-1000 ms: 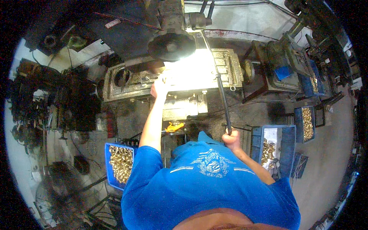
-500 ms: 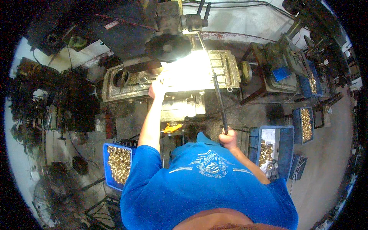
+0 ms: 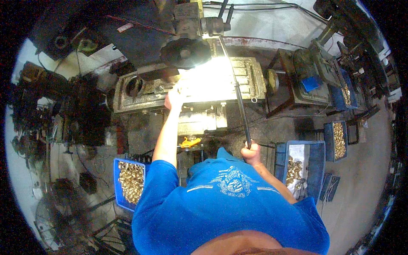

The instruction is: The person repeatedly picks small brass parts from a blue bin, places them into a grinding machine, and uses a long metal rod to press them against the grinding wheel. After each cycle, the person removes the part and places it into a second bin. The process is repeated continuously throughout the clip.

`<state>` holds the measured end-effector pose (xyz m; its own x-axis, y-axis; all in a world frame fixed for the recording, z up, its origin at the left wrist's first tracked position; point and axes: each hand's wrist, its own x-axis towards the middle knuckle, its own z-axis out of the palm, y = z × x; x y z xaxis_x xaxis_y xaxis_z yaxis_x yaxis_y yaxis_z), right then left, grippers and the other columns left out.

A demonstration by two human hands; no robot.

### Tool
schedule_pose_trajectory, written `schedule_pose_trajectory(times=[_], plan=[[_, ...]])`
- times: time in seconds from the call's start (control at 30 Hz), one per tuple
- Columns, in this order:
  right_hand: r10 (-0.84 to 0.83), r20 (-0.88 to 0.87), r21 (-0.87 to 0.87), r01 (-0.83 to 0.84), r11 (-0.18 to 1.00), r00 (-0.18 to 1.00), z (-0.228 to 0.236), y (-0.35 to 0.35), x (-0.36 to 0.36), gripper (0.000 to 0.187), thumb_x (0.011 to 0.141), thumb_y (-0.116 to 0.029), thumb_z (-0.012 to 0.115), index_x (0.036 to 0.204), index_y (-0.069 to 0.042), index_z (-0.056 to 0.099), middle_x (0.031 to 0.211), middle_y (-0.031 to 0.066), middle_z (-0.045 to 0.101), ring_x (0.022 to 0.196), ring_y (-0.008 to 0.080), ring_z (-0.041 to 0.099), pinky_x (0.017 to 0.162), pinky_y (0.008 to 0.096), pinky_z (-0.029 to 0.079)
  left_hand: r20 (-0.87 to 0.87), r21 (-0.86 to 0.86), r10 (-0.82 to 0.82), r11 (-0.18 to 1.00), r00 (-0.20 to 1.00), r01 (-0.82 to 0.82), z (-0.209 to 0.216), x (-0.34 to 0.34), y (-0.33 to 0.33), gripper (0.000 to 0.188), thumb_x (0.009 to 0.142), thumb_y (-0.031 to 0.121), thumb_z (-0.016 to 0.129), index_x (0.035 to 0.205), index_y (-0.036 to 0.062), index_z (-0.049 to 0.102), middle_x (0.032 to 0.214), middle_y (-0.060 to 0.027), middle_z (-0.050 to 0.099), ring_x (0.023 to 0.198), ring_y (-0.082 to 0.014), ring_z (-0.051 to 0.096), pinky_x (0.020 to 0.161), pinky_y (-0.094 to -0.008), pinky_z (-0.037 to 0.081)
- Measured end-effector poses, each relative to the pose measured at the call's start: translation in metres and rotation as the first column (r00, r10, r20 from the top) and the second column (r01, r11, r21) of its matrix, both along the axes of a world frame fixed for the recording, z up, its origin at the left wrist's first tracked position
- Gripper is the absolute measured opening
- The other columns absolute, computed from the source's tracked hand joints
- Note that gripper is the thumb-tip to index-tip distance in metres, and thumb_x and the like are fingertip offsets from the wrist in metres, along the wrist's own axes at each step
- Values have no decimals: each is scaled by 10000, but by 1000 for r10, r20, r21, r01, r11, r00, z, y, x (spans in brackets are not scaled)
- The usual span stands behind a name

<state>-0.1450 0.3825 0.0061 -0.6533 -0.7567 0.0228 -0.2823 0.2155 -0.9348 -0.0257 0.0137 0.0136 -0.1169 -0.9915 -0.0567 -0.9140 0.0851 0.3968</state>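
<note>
The long lever [image 3: 242, 106] was held at its lower end in the right hand [image 3: 251, 153], whose fingers were closed around the dark rod. From there it was slanted up and slightly leftward, across the front edge of the slotted metal bench [image 3: 144, 102], to a point just below a round metal hub [image 3: 212, 26]. The two hands were placed well apart: the left hand [image 3: 173, 98] was stretched out over the front of the bench, left of the lever, where its fingers were washed out by glare [image 3: 208, 83], so whether anything was clasped there could not be told. Above the bench, a dark disc [image 3: 185, 53] was seen beyond the left hand. Nearer the body, a yellow-orange object [image 3: 190, 143] was set below the bench. To the left of the blue shirt [image 3: 229, 212], a bright blue crate [image 3: 117, 187] was filled with brass-coloured parts [image 3: 131, 182]. On the right, more such parts were held in a larger blue bin [image 3: 315, 170], partly lined in white, and others were heaped in a narrower bin [image 3: 329, 144] beyond it.
</note>
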Motion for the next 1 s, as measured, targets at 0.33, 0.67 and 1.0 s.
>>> schedule_pose_trajectory(times=[0.33,0.67,1.0], plan=[[-41,15,51,40,998,999,4,-4,2,132,619,-53,464,530,-80,371,535,-22,347,463,89,353,415,283,279,-83,-48,13,999,996,-17,4,-1,5,515,672,575,588,734,69,665,772,-151,644,732,-295,631,645,-401,489],[-6,1,-4,6,1000,1000,10,-6,0,153,639,-99,460,531,-79,354,529,-20,330,472,89,351,413,291,267,-46,-7,8,1000,999,-8,-6,3,-3,447,701,558,567,830,136,634,773,-131,639,736,-307,625,631,-408,483],[-104,10,33,104,994,994,-6,-7,2,148,618,-59,471,530,-88,355,528,-21,334,472,89,336,414,288,267,-14,-20,-12,1000,1000,12,10,-1,7,380,729,533,543,869,192,636,795,-126,641,763,-296,626,659,-398,494]])
